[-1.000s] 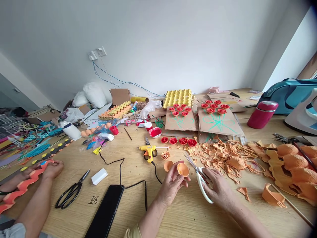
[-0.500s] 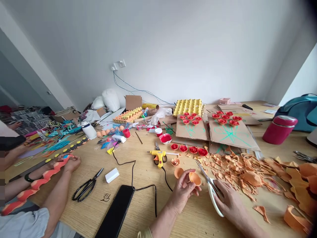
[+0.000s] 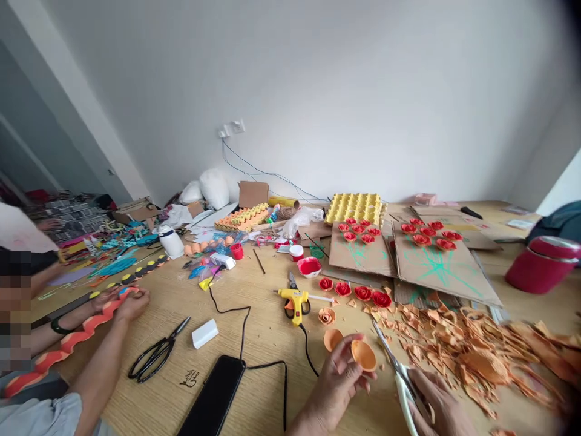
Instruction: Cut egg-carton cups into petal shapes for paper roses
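Note:
Between the thumb and fingers of my left hand [image 3: 338,378] is a small orange egg-carton cup [image 3: 364,355], its hollow side facing me. My right hand [image 3: 433,396] grips white-handled scissors [image 3: 402,378], whose blades point away toward the red flowers and stay apart from the cup. Just behind my left hand lies a second orange cup [image 3: 333,340]. Beyond it sits an orange paper rose [image 3: 327,316], with a row of red roses [image 3: 363,293] behind. A yellow glue gun [image 3: 294,303] rests on the table over another pair of scissors.
Orange carton scraps [image 3: 454,339] cover the right side. Cardboard sheets [image 3: 445,266] bear red flowers and green lines. A phone [image 3: 213,396], black scissors [image 3: 158,351] and a white block [image 3: 205,333] lie left. A co-worker's hands [image 3: 134,303] hold a red wavy carton strip [image 3: 68,342].
The view has shifted, so most things sit lower and further right. My left hand still holds the cup, now tilted a little more. The scissors remain in my right hand.

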`<action>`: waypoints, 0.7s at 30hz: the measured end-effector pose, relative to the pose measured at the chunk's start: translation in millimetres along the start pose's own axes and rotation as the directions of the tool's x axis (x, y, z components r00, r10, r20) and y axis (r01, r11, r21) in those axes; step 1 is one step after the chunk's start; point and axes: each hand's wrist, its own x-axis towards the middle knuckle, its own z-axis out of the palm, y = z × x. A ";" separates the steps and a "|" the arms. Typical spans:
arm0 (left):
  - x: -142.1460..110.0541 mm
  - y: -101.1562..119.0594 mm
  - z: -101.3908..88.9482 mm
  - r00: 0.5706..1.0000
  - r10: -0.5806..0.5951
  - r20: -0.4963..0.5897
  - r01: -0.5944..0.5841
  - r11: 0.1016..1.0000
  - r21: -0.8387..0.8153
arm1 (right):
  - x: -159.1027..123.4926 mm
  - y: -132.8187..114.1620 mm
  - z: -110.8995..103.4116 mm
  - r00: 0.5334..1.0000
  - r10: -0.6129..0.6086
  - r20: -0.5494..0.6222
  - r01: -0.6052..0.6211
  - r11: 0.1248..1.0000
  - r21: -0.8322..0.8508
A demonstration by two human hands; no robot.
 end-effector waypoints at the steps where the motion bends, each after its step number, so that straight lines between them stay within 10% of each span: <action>1: -1.8 3.7 2.3 1.000 0.002 -0.016 -0.002 1.000 -0.009 | 0.1 -7.6 -4.1 0.999 0.016 0.034 -0.016 1.000 0.004; 6: -5.1 16.8 9.7 0.999 -0.004 -0.042 0.006 0.999 0.033 | 2.2 -31.6 -14.1 0.982 0.161 0.095 -0.162 0.987 0.006; 21: -6.3 15.7 3.2 0.994 -0.012 -0.107 0.030 0.985 0.170 | 9.6 -43.4 -23.6 0.974 0.097 0.204 -0.095 0.995 -0.017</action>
